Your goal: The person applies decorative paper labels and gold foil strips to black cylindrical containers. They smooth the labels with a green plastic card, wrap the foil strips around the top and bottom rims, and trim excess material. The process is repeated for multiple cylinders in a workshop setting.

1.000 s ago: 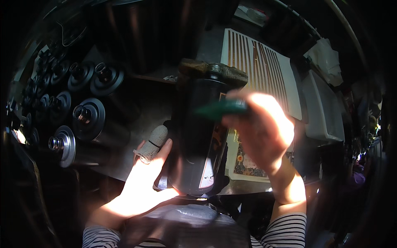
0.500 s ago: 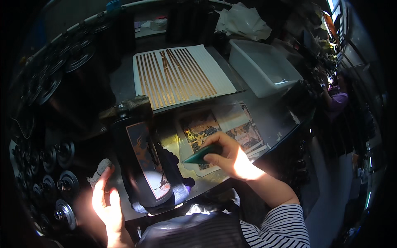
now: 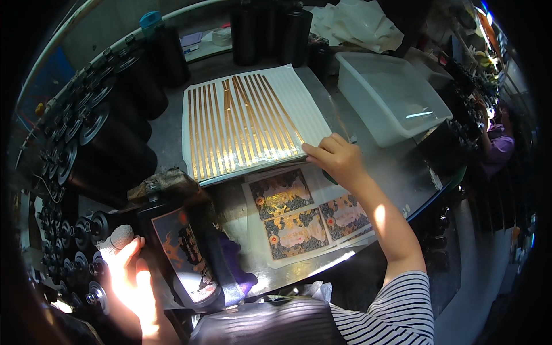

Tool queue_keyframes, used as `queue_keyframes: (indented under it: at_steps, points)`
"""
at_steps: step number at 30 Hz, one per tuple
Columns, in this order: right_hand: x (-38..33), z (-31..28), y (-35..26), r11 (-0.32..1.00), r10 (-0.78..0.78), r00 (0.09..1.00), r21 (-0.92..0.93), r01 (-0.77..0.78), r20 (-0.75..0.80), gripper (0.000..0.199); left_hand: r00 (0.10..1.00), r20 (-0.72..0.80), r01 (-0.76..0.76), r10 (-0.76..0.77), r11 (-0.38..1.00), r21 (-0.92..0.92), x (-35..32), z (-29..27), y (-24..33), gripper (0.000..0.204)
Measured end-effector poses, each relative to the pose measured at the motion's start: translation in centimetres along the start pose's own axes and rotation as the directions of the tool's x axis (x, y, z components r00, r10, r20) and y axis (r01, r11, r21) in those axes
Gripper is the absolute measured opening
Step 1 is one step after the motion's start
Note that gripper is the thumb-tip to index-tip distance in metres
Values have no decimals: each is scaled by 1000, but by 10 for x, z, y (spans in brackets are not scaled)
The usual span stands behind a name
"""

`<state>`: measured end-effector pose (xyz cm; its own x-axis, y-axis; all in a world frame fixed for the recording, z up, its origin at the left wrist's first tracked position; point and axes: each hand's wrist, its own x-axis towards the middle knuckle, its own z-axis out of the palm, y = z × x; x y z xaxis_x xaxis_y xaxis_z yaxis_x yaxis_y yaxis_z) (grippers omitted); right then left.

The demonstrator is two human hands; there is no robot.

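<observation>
My right hand (image 3: 340, 164) reaches to the lower right corner of a white sheet (image 3: 290, 86) bearing several narrow gold strips (image 3: 250, 126). Its thumb and finger pinch at the end of the rightmost strip, and a green scraper (image 3: 330, 179) shows partly under the palm. Bright light washes out my left hand (image 3: 129, 276), whose thumb and fingers stand apart. A grey knit finger cover (image 3: 118, 238) sits at its fingertips. Beside that hand, a dark bottle (image 3: 198, 230) with a patterned label (image 3: 183, 256) lies tilted, neck away from me, on a purple-and-blue cloth (image 3: 233, 264).
Patterned labels (image 3: 296, 233) on a backing sheet lie in front of the gold strips. Many black bottles (image 3: 118, 132) crowd the left side, and more black bottles (image 3: 270, 34) stand behind. A translucent plastic tub (image 3: 391, 98) and crumpled white sheets (image 3: 356, 26) are at back right.
My right hand has moved from above the labels up to the gold strips' sheet, tucking the green scraper under the palm. My left hand has shifted slightly left and down in view.
</observation>
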<state>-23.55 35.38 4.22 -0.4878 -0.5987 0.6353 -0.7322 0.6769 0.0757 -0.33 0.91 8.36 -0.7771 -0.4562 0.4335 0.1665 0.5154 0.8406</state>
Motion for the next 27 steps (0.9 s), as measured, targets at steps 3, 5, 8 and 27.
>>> queue_keyframes:
  at_steps: [3, 5, 8, 27]
  points:
    - [-7, -3, 6, 994, 52, 993, 96, -42, -105, 20, 991, 134, -31, 29, 999, 14, 5, 10, 38, 30]
    - [-23, -31, 11, 995, 95, 989, 25, -93, -114, 19, 795, 607, 274, -8, 897, -347, 28, 64, 64, 38]
    - [-1, -79, -56, 989, 34, 983, 149, -6, -183, 19, 420, 875, 512, -241, 859, -9, 38, 74, 95, 49]
    - [53, -100, -139, 21, -191, 669, 685, -729, 718, 8, 325, 890, 792, -321, 606, -71, 26, 6, 89, 31]
